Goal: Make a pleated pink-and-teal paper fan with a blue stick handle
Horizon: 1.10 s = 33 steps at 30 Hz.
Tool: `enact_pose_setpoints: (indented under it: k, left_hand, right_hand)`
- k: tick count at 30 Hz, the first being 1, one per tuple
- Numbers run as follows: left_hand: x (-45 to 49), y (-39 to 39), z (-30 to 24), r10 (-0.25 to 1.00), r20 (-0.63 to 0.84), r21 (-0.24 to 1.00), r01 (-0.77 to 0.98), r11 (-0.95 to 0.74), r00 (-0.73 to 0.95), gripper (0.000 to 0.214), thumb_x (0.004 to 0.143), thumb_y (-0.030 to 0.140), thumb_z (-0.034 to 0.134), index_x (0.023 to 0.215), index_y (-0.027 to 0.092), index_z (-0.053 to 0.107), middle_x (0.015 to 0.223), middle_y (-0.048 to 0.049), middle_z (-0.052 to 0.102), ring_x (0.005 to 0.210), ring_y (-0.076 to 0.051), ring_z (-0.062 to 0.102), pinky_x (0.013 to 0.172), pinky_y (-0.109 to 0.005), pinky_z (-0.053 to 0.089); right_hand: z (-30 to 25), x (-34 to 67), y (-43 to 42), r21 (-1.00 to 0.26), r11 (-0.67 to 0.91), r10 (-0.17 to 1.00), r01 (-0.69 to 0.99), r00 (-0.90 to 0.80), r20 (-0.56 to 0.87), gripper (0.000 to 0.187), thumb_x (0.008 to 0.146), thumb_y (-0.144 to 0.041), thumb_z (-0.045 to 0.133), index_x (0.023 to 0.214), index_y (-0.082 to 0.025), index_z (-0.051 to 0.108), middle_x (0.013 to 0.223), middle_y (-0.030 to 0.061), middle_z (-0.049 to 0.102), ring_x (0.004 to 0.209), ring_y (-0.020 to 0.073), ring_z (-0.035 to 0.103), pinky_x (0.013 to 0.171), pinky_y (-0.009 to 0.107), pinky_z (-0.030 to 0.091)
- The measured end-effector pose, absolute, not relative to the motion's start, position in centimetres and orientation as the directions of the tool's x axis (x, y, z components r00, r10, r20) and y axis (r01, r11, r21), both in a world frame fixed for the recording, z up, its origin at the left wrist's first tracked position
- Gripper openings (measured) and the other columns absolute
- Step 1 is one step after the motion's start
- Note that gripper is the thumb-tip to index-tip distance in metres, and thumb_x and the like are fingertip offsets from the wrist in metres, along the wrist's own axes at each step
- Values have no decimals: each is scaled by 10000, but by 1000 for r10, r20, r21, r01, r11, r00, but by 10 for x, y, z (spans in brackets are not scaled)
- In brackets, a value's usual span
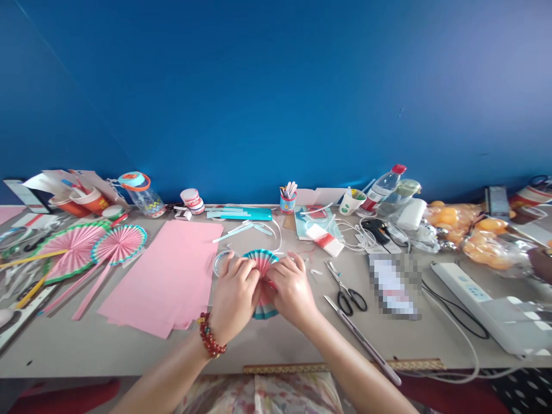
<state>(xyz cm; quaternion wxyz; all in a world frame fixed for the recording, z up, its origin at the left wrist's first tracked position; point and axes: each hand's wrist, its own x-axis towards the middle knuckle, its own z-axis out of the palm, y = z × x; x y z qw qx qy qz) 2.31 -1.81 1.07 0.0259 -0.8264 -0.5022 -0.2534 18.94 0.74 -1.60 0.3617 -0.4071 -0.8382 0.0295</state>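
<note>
Between my hands is a pleated paper fan (264, 310), pink with a blue-and-white edge, spread into a round shape above the table. My left hand (236, 293), with a red bead bracelet (210, 336) at the wrist, is closed on its left side. My right hand (292, 284) grips it from the right, fingers bent toward the centre. Both hands cover the fan's middle. Just behind my left hand lies a clear roll of tape (221, 263). To the right of my right hand are black-handled scissors (345, 290) and a slim craft knife (364, 339).
Pink paper sheets (166, 276) lie to the left, beyond them finished pleated fans (119, 244). At the back stand a pen cup (287, 202), a paper cup (351, 202) and a plastic bottle (382, 190). A glue gun (379, 230) and a power strip (470, 284) are on the right.
</note>
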Motion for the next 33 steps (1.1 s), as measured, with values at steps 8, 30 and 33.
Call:
enact_pose_setpoints:
  k: [8,30,33]
  left_hand:
    - [21,-18,-32,865,278,214,851,-480,418,140,870,94,553,802,199,616,882,-38,626,923,-234,589,1054,-497,383]
    - [33,-15,-36,879,123,246,844,-477,461,55,894,220,582,913,191,625,918,-59,621,948,-248,561,904,-417,425]
    - [35,-13,-35,874,124,208,848,-487,471,75,909,208,556,890,190,627,904,-60,631,934,-244,564,874,-411,424]
  right_hand:
    - [-68,192,5,-407,652,754,639,-489,439,138,757,-110,655,705,-198,562,720,-2,631,812,178,534,989,386,330]
    - [-57,221,3,-372,636,770,676,-582,259,190,799,-191,665,979,-203,605,991,79,672,967,257,566,1056,478,333]
    - [-46,232,8,-452,648,757,613,-586,289,203,834,-200,641,1034,-199,606,1069,94,667,1001,261,576,968,445,419]
